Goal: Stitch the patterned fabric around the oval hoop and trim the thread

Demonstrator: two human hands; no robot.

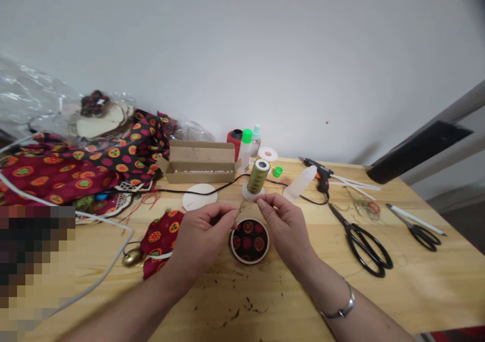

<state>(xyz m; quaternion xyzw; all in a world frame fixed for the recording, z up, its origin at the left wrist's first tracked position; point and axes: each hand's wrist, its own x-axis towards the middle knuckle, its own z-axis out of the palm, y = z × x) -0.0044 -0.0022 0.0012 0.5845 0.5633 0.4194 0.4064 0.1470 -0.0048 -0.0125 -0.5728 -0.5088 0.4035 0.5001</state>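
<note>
My left hand (206, 231) is pinched, and a wisp of olive thread (242, 208) shows at its fingertips. Facing it, my right hand (282, 226) is also pinched, thumb against fingers; whatever lies between them is too small to make out. Just below both hands, a round piece covered in dark patterned fabric with a pale rim (249, 242) lies flat on the table. Behind the fingertips stands an olive thread spool (258, 177). Red patterned fabric pieces (161, 236) lie left of my left hand, partly hidden by it.
Left are heaped patterned cloth (56, 167), a white cable (113, 253) and a brass bell (133, 257). An open cardboard box (200, 173), green-capped bottle (245, 150) and white disc (200, 196) sit behind. Rightward lie a glue gun (322, 175), large scissors (364, 246) and smaller scissors (422, 236).
</note>
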